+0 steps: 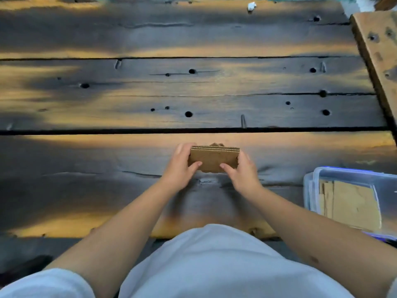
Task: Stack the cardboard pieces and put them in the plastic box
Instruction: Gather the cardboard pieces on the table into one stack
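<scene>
1. You've got the cardboard stack [214, 159] pinched between both hands at the centre of the frame, just above the dark wooden table [129, 93].
2. Your left hand [179, 163] is closed on its left end, thumb across the near face; your right hand [241, 168] is closed on the right end the same way.
3. The stack's long axis runs left to right across the frame, broad face tilted towards you, layered top edges showing.
4. A corner pokes up behind the top edge, so I'd square the pieces first: tap the lower edge on the table and press the ends inward evenly.
5. The plastic box [311, 190] waits at the lower right, well apart, with cardboard already inside. Keep the stack flat as you carry it over.
</scene>
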A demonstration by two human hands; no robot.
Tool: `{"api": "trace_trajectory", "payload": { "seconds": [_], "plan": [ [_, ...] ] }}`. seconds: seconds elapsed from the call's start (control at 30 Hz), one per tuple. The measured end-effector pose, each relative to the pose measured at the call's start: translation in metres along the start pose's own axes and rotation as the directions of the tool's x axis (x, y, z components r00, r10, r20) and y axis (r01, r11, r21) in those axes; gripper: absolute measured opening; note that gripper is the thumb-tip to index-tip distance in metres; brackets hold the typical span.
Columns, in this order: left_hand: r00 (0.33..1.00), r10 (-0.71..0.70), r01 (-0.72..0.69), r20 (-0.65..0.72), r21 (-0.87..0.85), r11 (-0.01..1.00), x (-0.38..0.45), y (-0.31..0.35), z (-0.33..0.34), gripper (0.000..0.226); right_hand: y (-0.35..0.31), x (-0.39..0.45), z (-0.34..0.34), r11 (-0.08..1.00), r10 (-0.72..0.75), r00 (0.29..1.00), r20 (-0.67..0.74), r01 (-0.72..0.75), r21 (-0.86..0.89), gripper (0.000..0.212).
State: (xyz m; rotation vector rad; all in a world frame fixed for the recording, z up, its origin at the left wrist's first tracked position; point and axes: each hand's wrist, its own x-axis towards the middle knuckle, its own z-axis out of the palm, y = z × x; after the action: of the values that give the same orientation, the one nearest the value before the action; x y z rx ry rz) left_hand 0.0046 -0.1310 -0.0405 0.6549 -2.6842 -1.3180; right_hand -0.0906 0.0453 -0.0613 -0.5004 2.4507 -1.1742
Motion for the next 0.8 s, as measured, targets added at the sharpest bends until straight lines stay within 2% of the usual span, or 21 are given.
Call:
{"api": "trace_trajectory", "payload": {
  "seconds": [0.1,0.23,0.47,0.63,0.7,0.8],
  "plan": [
    [1.0,-0.015,0.015,-0.018,0.008,1.0,-0.025,-0.013,0.01,0.044,0.005,-0.02,0.011,1.0,-0.012,1.0,0.015,0.012,-0.018,0.03],
    [0.999,-0.023,0.022,-0.03,-0.035,0.999,-0.037,-0.017,0.014,0.048,0.004,-0.033,0.019,1.0,0.012,1.0,-0.023,-0.012,-0.006,0.041],
    [0.99,-0.126,0.131,0.06,-0.086,0.988,-0.044,-0.021,0.016,0.079,0.007,-0.037,0.024,0.995,0.051,0.999,-0.01,-0.052,-0.082,0.066],
    [0.969,-0.235,0.244,0.069,-0.195,0.95,-0.048,-0.028,0.025,0.096,0.006,-0.043,0.029,0.995,0.06,0.998,-0.029,-0.062,-0.076,0.065],
    [0.965,-0.25,0.262,0.076,-0.285,0.922,-0.048,-0.031,0.025,0.093,0.004,-0.044,0.03,0.996,0.036,0.999,-0.036,-0.039,-0.086,0.06],
    [0.966,-0.253,0.254,0.046,-0.329,0.91,-0.047,-0.033,0.021,0.07,0.003,-0.042,0.027,0.994,0.035,0.999,-0.026,-0.037,-0.101,0.053]
  ]
}}
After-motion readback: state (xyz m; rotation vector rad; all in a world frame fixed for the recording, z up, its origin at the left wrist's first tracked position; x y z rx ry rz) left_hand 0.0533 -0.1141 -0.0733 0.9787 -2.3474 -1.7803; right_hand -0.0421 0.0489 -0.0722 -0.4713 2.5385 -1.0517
